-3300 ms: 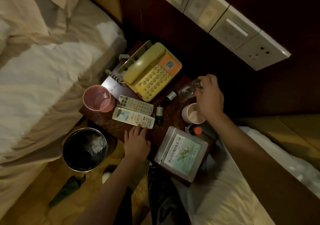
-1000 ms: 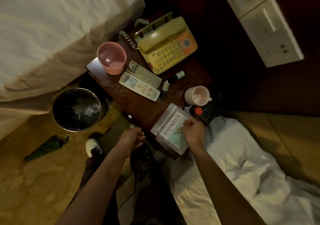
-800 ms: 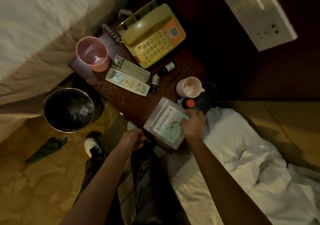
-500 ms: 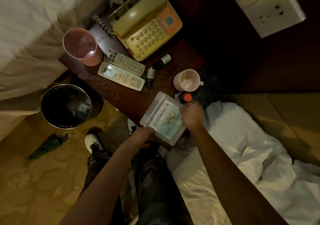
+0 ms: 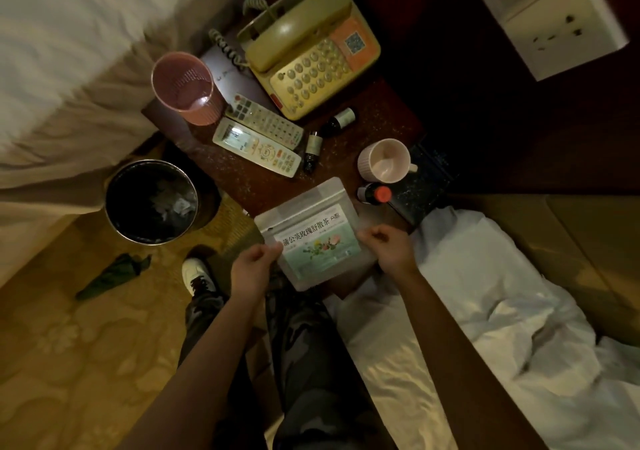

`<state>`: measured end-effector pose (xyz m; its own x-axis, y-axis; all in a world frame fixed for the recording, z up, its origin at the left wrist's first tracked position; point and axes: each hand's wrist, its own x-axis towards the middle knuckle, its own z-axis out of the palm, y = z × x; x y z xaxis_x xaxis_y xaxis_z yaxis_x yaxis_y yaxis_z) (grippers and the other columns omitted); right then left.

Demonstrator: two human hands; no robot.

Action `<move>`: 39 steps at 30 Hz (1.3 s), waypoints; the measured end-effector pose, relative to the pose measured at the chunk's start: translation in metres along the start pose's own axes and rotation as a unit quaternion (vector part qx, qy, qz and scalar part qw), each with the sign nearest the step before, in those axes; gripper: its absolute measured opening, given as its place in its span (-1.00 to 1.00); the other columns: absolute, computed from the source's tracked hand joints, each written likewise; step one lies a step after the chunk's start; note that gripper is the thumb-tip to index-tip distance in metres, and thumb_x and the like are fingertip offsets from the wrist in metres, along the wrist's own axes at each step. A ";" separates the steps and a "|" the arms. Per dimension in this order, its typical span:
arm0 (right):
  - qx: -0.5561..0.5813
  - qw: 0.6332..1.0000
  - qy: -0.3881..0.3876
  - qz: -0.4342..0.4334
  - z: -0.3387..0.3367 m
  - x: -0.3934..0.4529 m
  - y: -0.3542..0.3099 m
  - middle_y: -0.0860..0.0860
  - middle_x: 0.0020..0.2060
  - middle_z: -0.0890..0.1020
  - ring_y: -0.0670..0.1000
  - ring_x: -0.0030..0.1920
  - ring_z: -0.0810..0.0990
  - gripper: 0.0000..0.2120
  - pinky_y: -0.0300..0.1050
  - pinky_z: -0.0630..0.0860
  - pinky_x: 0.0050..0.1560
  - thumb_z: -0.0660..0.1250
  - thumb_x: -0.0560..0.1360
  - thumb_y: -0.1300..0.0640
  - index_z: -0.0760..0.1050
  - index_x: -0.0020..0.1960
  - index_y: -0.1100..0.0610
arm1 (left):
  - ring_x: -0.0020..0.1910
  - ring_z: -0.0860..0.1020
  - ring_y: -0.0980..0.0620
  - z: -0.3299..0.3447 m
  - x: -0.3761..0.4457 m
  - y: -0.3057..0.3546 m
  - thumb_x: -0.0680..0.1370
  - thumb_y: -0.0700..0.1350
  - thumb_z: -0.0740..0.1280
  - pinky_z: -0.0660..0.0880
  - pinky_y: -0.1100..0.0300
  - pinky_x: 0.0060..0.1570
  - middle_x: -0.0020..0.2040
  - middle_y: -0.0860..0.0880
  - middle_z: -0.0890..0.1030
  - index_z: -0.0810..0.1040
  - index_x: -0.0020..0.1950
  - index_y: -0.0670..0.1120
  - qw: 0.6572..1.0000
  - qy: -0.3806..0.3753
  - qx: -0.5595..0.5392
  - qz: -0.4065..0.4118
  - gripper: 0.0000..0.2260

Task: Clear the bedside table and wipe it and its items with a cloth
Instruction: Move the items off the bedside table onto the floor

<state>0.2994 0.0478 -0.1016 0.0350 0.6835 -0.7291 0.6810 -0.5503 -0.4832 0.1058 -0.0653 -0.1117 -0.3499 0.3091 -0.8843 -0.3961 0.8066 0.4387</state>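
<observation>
Fingers of the left hand (image 5: pixel 250 272) and right hand (image 5: pixel 390 249) curl, pinching opposite edges of a frosted tea pouch (image 5: pixel 311 233) over the bedside table (image 5: pixel 375 110) near edge. Its label reads 蒲公英玫瑰舒散茶. The telephone (image 5: pixel 308 48) bears a QR sticker.

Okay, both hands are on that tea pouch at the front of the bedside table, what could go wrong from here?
The tea pouch is pinched only at its side edges by the left hand and right hand, so it could sag or slip as it lifts.

The red-capped bottle and pink mug sit close behind the pouch; swinging it backward might tip them.

The pouch overhangs the table's front edge, so a fumble likely drops it to the floor.
</observation>
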 end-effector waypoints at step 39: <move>-0.343 0.784 -0.142 -0.498 0.276 -0.156 -0.083 0.04 0.04 0.52 -0.11 -0.05 0.45 -0.72 -0.36 0.37 -0.05 0.42 0.45 0.14 0.53 0.15 0.12 | -0.06 0.58 -0.06 -0.217 -0.051 -0.232 0.57 -0.13 0.31 0.50 -0.10 0.07 -0.14 -0.07 0.62 0.47 -0.21 -0.09 0.822 0.359 -0.434 0.083 -0.84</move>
<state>0.0356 -0.1462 -0.0816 -0.8619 0.4220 -0.2812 0.5031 0.6427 -0.5778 0.0313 -0.3770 -0.1338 -0.7477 -0.2500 -0.6152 -0.6400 0.0243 0.7680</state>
